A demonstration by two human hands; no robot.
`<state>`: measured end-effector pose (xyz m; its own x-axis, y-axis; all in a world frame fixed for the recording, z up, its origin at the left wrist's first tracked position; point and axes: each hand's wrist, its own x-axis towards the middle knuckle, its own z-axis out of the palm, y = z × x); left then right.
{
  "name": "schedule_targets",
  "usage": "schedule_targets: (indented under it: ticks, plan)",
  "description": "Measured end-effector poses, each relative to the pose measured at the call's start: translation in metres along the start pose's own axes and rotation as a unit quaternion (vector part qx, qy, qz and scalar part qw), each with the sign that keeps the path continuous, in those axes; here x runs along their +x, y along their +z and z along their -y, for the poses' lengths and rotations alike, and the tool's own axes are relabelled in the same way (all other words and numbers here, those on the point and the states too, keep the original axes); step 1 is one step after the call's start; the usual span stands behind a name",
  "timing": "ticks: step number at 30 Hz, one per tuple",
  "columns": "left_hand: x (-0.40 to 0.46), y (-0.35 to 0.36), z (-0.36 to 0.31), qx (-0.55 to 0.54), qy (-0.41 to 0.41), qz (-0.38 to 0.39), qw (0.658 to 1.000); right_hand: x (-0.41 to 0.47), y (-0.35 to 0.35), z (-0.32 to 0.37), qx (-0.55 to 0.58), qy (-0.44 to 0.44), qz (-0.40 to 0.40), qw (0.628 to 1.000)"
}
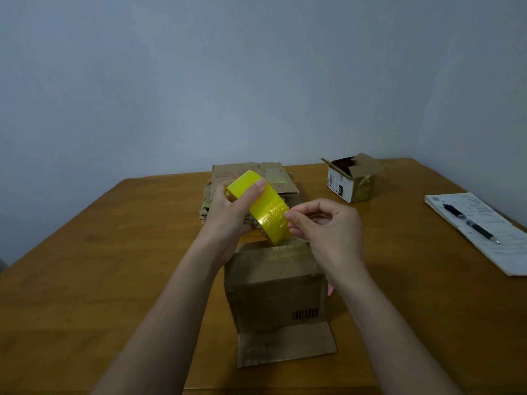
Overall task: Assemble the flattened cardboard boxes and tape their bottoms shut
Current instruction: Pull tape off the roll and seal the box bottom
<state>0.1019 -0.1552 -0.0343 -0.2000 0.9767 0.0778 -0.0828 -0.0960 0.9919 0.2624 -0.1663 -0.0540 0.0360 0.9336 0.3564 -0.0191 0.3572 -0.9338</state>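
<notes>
My left hand [231,212] grips a yellow tape roll [263,208] above the table, thumb over its rim. The fingertips of my right hand [322,223] pinch at the roll's outer surface on its right side. Directly below stands an assembled brown cardboard box [275,292] with a barcode on its near face and one flap lying flat toward me. Behind the roll lies a stack of flattened cardboard boxes [273,178], partly hidden by my hands.
A small opened box [352,181] with a white label stands at the back right of the wooden table [114,266]. A notepad [484,232] with a black pen [470,223] on it lies at the right edge. A grey wall rises behind.
</notes>
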Motion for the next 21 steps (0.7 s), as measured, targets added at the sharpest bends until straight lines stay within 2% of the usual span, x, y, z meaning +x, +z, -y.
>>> schedule_targets:
  ticks: [2,7,15,21]
  plan:
    - [-0.001,0.002,-0.001,0.006,0.003,0.001,1.000,0.002,-0.002,0.002,-0.029,-0.009,0.006,1.000]
    - [-0.001,0.006,-0.002,0.014,0.012,-0.013,1.000,0.006,-0.003,0.001,-0.155,-0.103,-0.002,0.983]
    - [-0.002,0.007,-0.001,0.011,0.001,-0.029,1.000,0.007,0.006,-0.011,-0.250,-0.199,-0.015,0.948]
    - [0.000,0.006,0.001,0.006,-0.008,-0.050,0.999,0.005,0.010,-0.014,-0.292,-0.240,-0.004,0.926]
